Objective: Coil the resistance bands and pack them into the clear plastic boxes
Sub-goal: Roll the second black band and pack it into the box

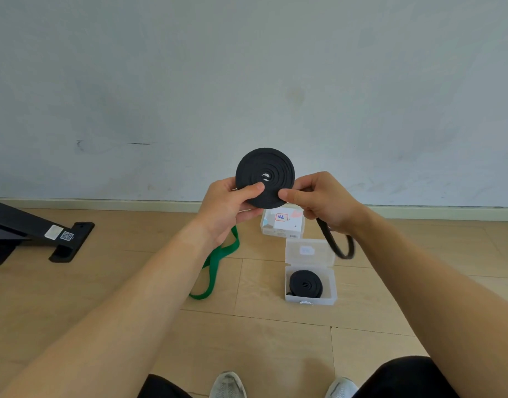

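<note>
I hold a black resistance band (264, 168) wound into a flat disc, raised in front of the wall. My left hand (228, 206) pinches the disc's lower left edge with thumb in front. My right hand (323, 201) pinches its lower right edge, and the band's loose tail (337, 245) hangs in a loop below that hand. On the floor stands an open clear box (331, 285) with another coiled black band (306, 283) inside. A shut clear box (283, 225) with a labelled card lies behind it. A green band (215, 268) lies uncoiled on the floor, partly hidden by my left forearm.
A black metal stand foot (70, 242) with a QR sticker sits at the left on the wooden floor. The wall and skirting run close behind the boxes. My knees and shoes (228, 384) show at the bottom edge.
</note>
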{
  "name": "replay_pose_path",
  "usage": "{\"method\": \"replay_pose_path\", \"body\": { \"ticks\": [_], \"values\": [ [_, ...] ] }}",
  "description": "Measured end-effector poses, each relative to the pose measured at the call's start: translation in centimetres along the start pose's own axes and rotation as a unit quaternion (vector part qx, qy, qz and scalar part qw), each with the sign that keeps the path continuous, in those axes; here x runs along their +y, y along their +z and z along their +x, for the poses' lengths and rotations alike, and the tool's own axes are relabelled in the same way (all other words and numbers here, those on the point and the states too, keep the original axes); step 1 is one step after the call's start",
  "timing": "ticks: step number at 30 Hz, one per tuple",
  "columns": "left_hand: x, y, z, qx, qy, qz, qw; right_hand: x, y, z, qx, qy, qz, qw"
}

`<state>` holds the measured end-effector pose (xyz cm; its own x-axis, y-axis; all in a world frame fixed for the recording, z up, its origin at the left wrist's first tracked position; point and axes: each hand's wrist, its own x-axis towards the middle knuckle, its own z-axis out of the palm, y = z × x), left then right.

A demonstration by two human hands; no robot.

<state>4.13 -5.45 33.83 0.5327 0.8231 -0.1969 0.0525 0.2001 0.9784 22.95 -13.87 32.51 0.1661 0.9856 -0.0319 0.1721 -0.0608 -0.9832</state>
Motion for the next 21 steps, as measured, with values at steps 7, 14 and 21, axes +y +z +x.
{"method": "replay_pose_path", "body": {
  "ticks": [7,14,21],
  "values": [
    [0.2,3.0,0.1,0.162,-0.049,-0.209,0.963,0.0,1.9,0.6,0.003,0.017,0.024,1.0],
    [0.4,3.6,1.1,0.308,-0.019,-0.193,0.931,-0.4,3.8,0.6,0.006,0.006,0.047,0.999],
    [0.5,2.5,1.5,0.238,0.004,-0.179,0.955,-0.4,3.6,0.7,0.039,0.001,0.057,0.998]
  ]
}}
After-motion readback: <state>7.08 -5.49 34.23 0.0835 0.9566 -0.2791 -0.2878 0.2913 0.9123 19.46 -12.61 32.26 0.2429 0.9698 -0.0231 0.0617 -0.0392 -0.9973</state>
